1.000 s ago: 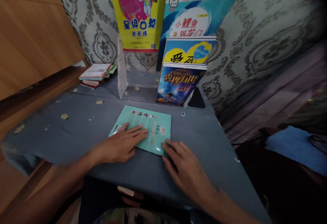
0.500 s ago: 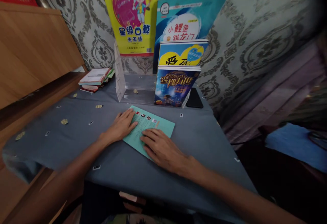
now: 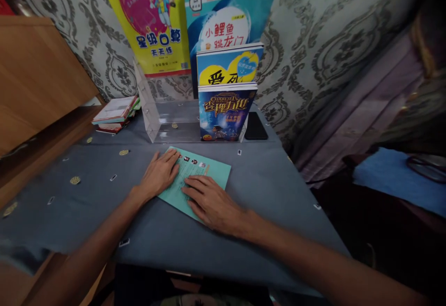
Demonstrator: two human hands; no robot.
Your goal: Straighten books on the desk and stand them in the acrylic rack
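The left hand (image 3: 160, 176) is lying flat on the left edge of a teal booklet (image 3: 215, 174). Its fingers (image 3: 171, 158) are extended, slightly apart and gripping nothing. The right hand (image 3: 209, 201) is pressing palm-down on the booklet's near half, with its fingers (image 3: 193, 183) also loosely spread and pointing toward the left hand's fingertips. The booklet is lying flat on the grey tablecloth (image 3: 275, 194), under both sets of fingers, and its far right corner is showing beyond the right fingers. Just past the fingertips, a dark blue book (image 3: 225, 113) is standing upright in a clear acrylic stand (image 3: 150, 110), with a yellow-and-blue book (image 3: 228, 64) behind it. A black phone (image 3: 255, 126) is lying to the right of the stand. A stack of books (image 3: 114, 110) is resting well to the left of the left fingers.
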